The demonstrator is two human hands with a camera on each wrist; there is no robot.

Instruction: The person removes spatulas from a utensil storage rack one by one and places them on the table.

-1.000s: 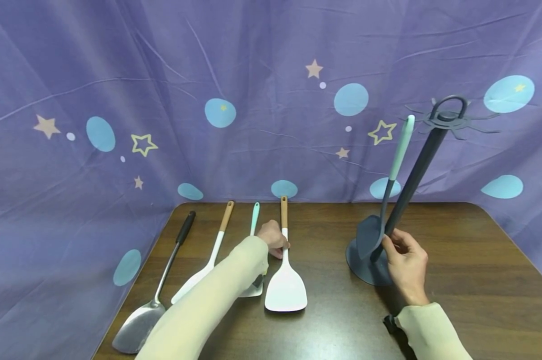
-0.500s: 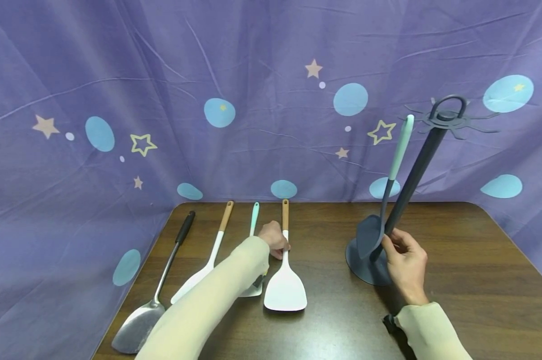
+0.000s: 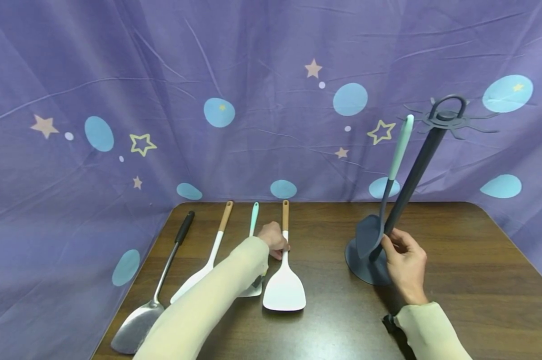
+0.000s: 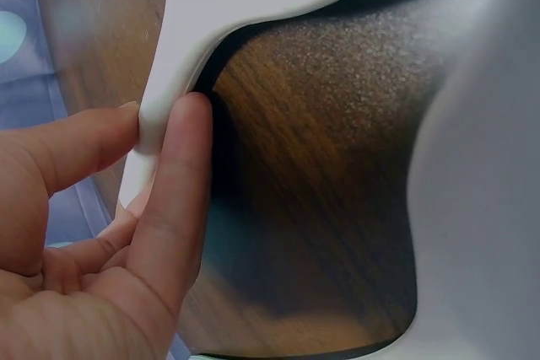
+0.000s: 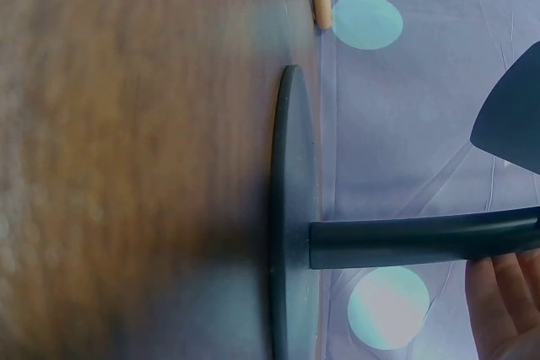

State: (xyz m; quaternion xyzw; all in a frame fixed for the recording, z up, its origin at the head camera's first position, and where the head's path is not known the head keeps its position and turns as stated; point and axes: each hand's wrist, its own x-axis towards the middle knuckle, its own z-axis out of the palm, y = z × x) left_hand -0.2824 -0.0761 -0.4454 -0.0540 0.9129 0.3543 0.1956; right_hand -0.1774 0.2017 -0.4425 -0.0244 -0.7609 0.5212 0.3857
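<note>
In the head view my left hand (image 3: 274,240) pinches the white neck of a wooden-handled spatula (image 3: 284,290) lying on the table. The left wrist view shows thumb and fingers on either side of that neck. My right hand (image 3: 407,265) grips the dark post of a utensil stand (image 3: 421,165) low down, its fingers against the post in the right wrist view. A dark turner with a mint handle (image 3: 402,147) hangs at the stand's left side, its blade close to my right thumb. The stand's round base (image 5: 295,166) rests on the table.
Left of my left hand lie a mint-handled spatula (image 3: 255,215), partly covered by the sleeve, another white spatula with a wooden handle (image 3: 217,247), and a metal spatula with a black handle (image 3: 165,272). A purple patterned curtain (image 3: 271,100) hangs behind the table (image 3: 334,320).
The white spatula under my left hand has shifted slightly toward me, its handle end now a little lower. My right hand and the stand have stayed in place.
</note>
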